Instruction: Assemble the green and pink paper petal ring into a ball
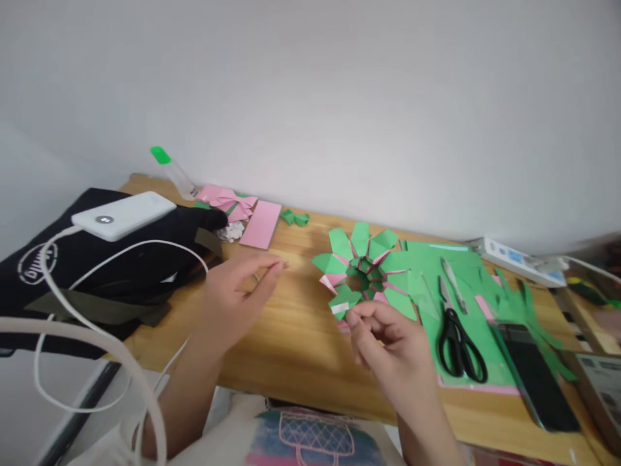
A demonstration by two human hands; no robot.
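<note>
A ring-shaped folded-paper flower (pixel 361 241), green with pink edges, is at the middle right above the wooden table. My right hand (pixel 388 343) pinches its near petal between thumb and fingers. On that petal lies a small white strip (pixel 339 308), which looks like tape. To the left of the flower, my left hand (pixel 242 291) is raised with thumb and forefinger pressed together. Something tiny may sit at those fingertips, too small to name. The two hands are apart.
Black-handled scissors (pixel 460 346), a craft knife (pixel 453 285) and a phone (pixel 536 375) lie on green paper sheets (pixel 422 259) at right. At left, a white power bank (pixel 123 215) with cable rests on a black bag (pixel 145 259). Pink paper (pixel 262 223) and a glue bottle (pixel 174 173) are behind.
</note>
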